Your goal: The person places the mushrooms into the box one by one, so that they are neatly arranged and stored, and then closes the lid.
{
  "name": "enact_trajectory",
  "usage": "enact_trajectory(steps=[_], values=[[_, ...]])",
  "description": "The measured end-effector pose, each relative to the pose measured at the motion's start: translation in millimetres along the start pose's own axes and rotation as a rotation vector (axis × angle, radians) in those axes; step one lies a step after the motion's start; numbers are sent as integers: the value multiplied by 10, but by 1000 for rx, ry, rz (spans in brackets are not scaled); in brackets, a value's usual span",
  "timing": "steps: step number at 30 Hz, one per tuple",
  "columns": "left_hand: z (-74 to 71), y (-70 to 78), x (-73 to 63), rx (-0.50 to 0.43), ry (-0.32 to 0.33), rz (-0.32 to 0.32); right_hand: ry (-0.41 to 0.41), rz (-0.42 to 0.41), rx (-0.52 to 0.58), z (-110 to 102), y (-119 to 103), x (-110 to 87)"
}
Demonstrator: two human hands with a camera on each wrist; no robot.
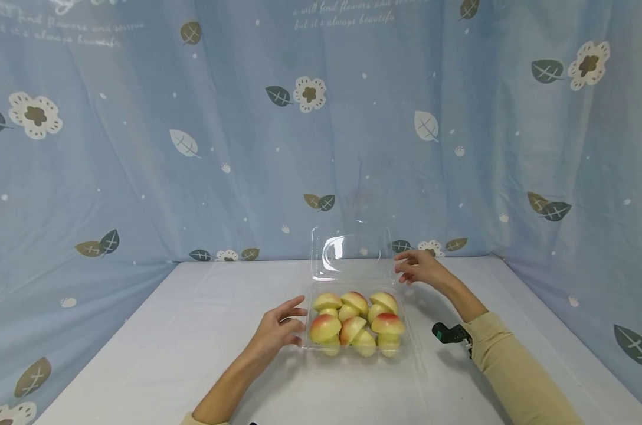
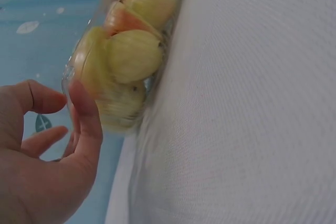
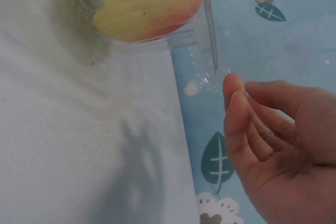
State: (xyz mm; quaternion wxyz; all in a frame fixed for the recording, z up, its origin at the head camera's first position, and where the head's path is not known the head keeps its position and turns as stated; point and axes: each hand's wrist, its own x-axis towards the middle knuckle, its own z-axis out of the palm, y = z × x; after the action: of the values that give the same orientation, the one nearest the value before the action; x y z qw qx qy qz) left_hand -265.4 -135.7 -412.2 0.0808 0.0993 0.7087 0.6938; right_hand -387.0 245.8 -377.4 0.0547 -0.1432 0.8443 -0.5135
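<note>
A clear plastic clamshell box (image 1: 406,313) sits on the white table with its transparent lid (image 1: 353,265) raised at the back. Inside are several mushroom-shaped pieces (image 1: 324,326), red-and-yellow caps over rounded pale green stems; their exact kind is unclear. My left hand (image 1: 275,330) is at the box's left rim with fingers spread and loosely bent. In the left wrist view its fingertips (image 2: 81,95) are against or just beside the rim; contact is hard to tell. Beside the lid's right edge, my right hand (image 1: 424,268) has loosely bent fingers and grips nothing, apart from the plastic edge (image 3: 208,19).
A blue curtain (image 1: 236,165) with leaves and flowers hangs behind and along both sides of the table (image 1: 209,319). Near the right sleeve, a small black device (image 1: 448,333) is over the tabletop.
</note>
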Motion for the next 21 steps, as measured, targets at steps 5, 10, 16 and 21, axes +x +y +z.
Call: enact_trajectory(steps=[5, 10, 16, 21], values=[[-1, 11, -20, -19, -14, -12, 29, -31, 37, -6, -11, -14], [4, 19, -22, -40, -32, -20, 40, -50, 64, -3, -34, -21], [-3, 1, -2, -70, -33, -19, 44, -69, 88, -11, -57, -28], [-10, -23, 13, -83, -4, -12, 38, -86, 95, -24, -63, -34]])
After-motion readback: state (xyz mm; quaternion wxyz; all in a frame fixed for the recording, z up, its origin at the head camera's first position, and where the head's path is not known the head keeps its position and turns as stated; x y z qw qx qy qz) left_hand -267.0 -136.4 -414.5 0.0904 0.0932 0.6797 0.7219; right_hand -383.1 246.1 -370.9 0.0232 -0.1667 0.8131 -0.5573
